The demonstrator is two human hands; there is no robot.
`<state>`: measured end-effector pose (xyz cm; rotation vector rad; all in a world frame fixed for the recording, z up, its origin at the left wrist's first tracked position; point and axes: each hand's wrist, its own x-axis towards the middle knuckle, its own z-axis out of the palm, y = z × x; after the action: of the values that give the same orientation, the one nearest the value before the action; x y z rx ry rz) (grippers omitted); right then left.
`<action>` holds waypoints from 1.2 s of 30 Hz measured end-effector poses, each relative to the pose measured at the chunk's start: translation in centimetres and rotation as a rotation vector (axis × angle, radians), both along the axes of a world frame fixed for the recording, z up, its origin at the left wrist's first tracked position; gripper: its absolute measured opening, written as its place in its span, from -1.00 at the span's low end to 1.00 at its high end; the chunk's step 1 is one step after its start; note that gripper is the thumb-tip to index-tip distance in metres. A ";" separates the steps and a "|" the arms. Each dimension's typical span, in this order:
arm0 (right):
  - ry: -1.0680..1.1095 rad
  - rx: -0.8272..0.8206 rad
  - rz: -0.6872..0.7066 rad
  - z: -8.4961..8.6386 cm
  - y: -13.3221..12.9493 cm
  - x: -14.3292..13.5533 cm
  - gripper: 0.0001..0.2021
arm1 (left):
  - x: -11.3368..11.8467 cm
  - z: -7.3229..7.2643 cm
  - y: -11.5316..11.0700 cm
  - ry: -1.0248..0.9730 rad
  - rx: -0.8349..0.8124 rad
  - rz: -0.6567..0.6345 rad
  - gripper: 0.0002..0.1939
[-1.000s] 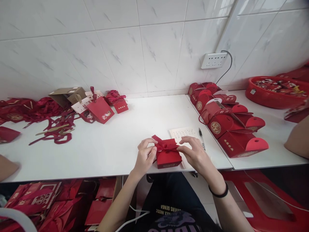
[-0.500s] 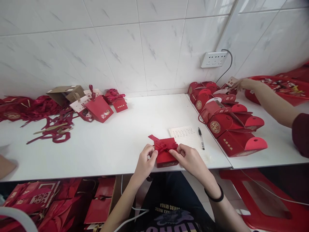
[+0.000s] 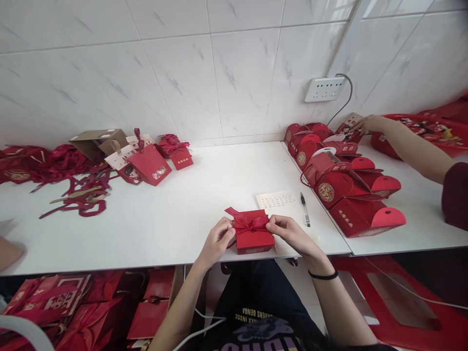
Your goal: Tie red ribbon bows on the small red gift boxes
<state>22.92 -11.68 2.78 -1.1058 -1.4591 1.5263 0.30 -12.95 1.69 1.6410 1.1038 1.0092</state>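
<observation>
A small red box [image 3: 255, 242] with a red ribbon bow [image 3: 250, 223] on its top sits at the table's front edge. My left hand [image 3: 220, 237] is at the box's left side, thumb and forefinger pinched on the ribbon. On the right side, my right hand [image 3: 288, 232] pinches the other part of the ribbon between thumb and fingers. One ribbon tail sticks up past the box's upper left corner. Just behind the box lie a notepad [image 3: 275, 200] with writing and a pen [image 3: 304, 209].
Red boxes [image 3: 345, 214] stand in rows at the right, where another person's hand [image 3: 367, 125] touches a box beside a red basin [image 3: 402, 117]. Ribbons [image 3: 91, 195], small bags [image 3: 149, 163] and a cardboard box [image 3: 98, 141] lie at the left. Another person's arm [image 3: 9, 253] shows far left.
My hands have moved apart from the bow, the right one outward to the box's right edge. The bow looks tighter and more of the box top shows. The other person's hand has shifted slightly.
</observation>
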 end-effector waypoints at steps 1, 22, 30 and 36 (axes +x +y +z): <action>0.027 -0.011 0.006 -0.3 0.0 0.1 -0.58 | 0.0 -0.1 0.0 -0.004 0.001 -0.003 -0.70; -0.397 0.325 0.496 4.1 7.6 -4.3 -0.78 | 2.6 4.0 0.9 0.608 0.520 -0.055 -0.92; -0.316 0.265 0.559 3.9 7.6 -4.9 -0.77 | 2.3 3.1 0.4 0.658 0.584 -0.028 -0.86; -0.440 0.272 0.543 4.0 7.9 -5.6 -0.88 | 2.5 2.9 0.3 0.684 0.596 -0.019 -0.88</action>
<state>17.35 -3.82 6.75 -0.9601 -2.3418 1.4119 2.81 -12.63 4.59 2.5996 1.2788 0.8185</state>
